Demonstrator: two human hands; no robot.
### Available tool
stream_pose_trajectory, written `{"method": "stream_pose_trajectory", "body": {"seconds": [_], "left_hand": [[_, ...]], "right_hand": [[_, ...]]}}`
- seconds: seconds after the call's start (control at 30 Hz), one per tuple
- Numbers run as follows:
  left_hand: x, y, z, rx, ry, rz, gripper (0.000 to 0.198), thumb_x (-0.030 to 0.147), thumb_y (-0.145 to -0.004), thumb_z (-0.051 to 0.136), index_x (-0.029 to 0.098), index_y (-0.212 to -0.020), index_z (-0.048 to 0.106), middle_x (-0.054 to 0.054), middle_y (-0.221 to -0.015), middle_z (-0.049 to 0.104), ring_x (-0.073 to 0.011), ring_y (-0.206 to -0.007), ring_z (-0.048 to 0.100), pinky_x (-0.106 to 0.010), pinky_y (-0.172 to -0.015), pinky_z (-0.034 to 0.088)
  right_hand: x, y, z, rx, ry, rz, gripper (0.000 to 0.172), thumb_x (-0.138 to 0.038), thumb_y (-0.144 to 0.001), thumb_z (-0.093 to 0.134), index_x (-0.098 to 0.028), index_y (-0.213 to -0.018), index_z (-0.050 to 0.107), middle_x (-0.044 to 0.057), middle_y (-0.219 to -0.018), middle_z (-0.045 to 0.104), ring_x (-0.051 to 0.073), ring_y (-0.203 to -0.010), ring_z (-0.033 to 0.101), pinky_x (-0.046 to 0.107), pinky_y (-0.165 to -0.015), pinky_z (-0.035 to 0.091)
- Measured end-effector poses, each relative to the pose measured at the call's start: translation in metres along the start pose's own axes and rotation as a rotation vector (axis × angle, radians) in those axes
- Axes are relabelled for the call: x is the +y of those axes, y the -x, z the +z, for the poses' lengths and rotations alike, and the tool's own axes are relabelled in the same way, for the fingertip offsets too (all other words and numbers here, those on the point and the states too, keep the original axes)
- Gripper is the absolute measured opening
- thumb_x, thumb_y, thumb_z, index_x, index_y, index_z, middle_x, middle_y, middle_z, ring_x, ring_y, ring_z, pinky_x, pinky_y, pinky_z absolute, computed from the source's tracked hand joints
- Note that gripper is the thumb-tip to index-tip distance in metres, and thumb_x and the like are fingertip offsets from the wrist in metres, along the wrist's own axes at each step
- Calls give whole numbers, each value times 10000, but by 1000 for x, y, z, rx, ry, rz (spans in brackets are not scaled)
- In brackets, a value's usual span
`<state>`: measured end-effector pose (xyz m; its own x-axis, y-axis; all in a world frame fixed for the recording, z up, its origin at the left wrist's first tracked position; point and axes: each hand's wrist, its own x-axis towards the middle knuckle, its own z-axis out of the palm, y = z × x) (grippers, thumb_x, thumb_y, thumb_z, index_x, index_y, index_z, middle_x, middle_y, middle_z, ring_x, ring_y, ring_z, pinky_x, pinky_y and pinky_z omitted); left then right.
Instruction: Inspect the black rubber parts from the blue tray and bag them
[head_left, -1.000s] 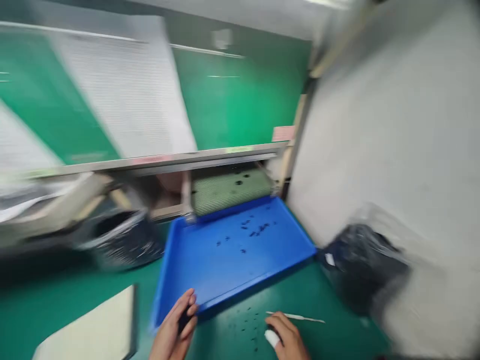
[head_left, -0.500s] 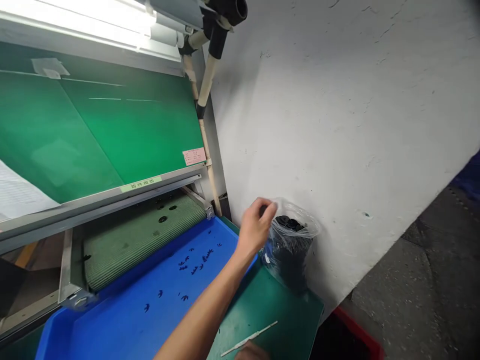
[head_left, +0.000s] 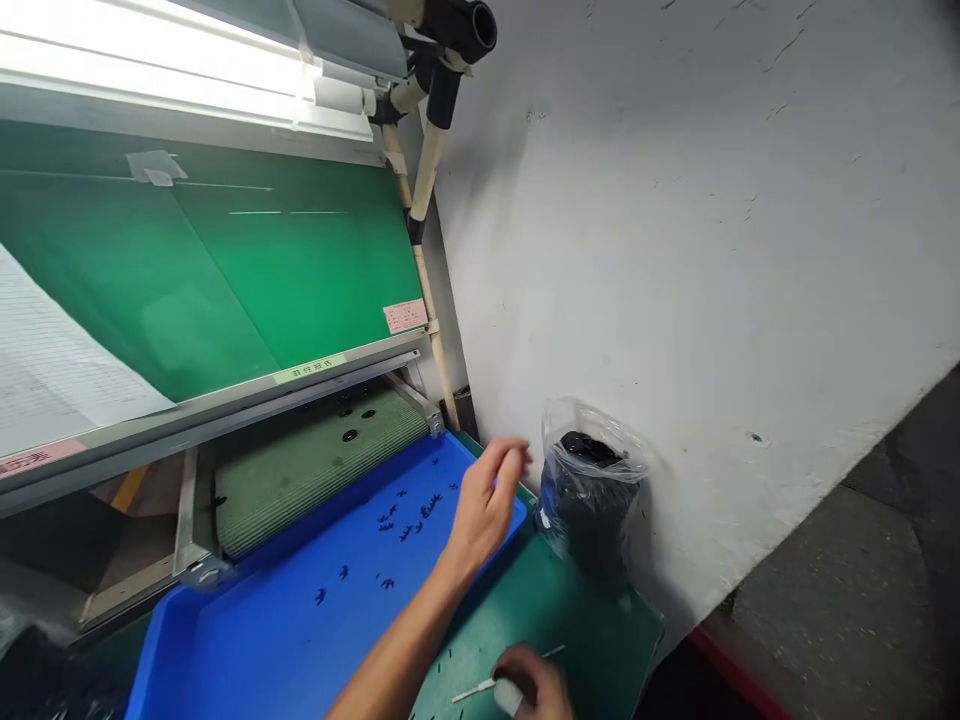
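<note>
My left hand [head_left: 487,505] reaches over the right rim of the blue tray [head_left: 247,650], just left of a clear plastic bag [head_left: 592,500] full of black parts. Its fingers are loosely bent, the tips slightly blurred, and I see nothing between them. Low in the view, my right hand [head_left: 536,680] curls over a thin white stick [head_left: 472,692], its fingers closed around the middle. Both ends of the stick show beyond the hand. Something whitish covers one of its fingertips. Several small black pronged pieces [head_left: 405,530] lie scattered in the tray.
A green conveyor belt [head_left: 300,500] with black discs [head_left: 350,435] ends above the tray. The bag stands on a green mat [head_left: 480,620] against a white wall [head_left: 675,250]. Dark plastic [head_left: 52,680] shows at lower left, and a red bin edge [head_left: 735,675] at lower right.
My left hand has moved left and down, away from the bag's mouth. My right hand has come up over the stick. The view has turned slightly left.
</note>
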<state>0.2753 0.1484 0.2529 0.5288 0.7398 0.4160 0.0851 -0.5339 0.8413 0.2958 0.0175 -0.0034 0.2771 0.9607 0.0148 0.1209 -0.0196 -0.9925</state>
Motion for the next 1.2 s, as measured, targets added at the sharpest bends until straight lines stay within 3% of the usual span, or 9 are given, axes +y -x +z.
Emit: {"method": "stream_pose_trajectory", "body": {"seconds": [0.07,0.2,0.27,0.37,0.5,0.67,0.8,1.0,1.2], "left_hand": [[-27,59,-14,122,34,-247,268,435,-900,395,224,-918,559,8,-775,557,-141,-711,506,-265,-697,409],[-81,175,-19,179,199,-648,344,529,-855,442,206,-779,537,30,-680,474,-123,-638,433,-252,-607,371],[-97,217,-17,205,349,-740,389,578,-807,494,194,-780,554,34,-674,465,-111,-602,422,-247,-560,362],[-106,254,-21,301,575,-782,379,542,-751,610,173,-839,600,36,-667,498,-87,-570,431,-227,-542,359],[-97,271,-38,493,828,-832,326,431,-725,699,152,-869,613,-1,-699,608,-66,-576,485,-195,-554,383],[-78,267,-53,638,955,-793,303,367,-704,738,152,-873,608,-27,-762,659,-72,-613,570,-179,-566,460],[-71,264,-56,645,1080,-767,258,322,-706,746,142,-849,629,-31,-798,661,-67,-651,599,-169,-614,504],[-69,272,-56,658,1209,-741,240,276,-693,762,119,-838,654,-51,-843,671,-75,-714,624,-170,-690,529],[-71,277,-58,666,1250,-748,230,272,-701,756,144,-850,637,-25,-781,667,-61,-652,613,-163,-649,512]], "right_hand": [[-19,-2,-6,13,4,-22,134,-255,-749,588,-217,-859,655,40,-805,695,205,-758,644,272,-701,504],[-51,-1,1,-71,96,-189,176,-129,-760,505,-218,-862,618,31,-842,665,179,-790,618,258,-716,484],[-59,4,16,-125,147,-318,177,-96,-763,480,-215,-828,594,22,-822,627,163,-773,590,250,-691,468],[-67,14,37,-237,233,-410,146,-92,-789,490,-213,-789,573,11,-811,577,152,-775,558,250,-694,448],[-76,14,41,-475,301,-350,190,-106,-806,534,-234,-933,591,14,-931,595,159,-864,562,250,-753,458],[-53,-7,21,-432,875,-379,445,44,-737,382,-220,-1015,608,64,-1033,597,228,-933,526,334,-784,418],[-21,-6,18,-419,1096,-434,358,39,-746,364,-213,-849,596,48,-888,581,209,-804,499,304,-670,359],[-7,-2,18,-320,1011,-555,249,-79,-860,299,-198,-758,492,42,-754,530,185,-685,465,284,-623,345],[-47,-10,11,-380,722,-424,177,-180,-880,335,-201,-867,510,-4,-722,559,132,-613,510,228,-583,406]]}}
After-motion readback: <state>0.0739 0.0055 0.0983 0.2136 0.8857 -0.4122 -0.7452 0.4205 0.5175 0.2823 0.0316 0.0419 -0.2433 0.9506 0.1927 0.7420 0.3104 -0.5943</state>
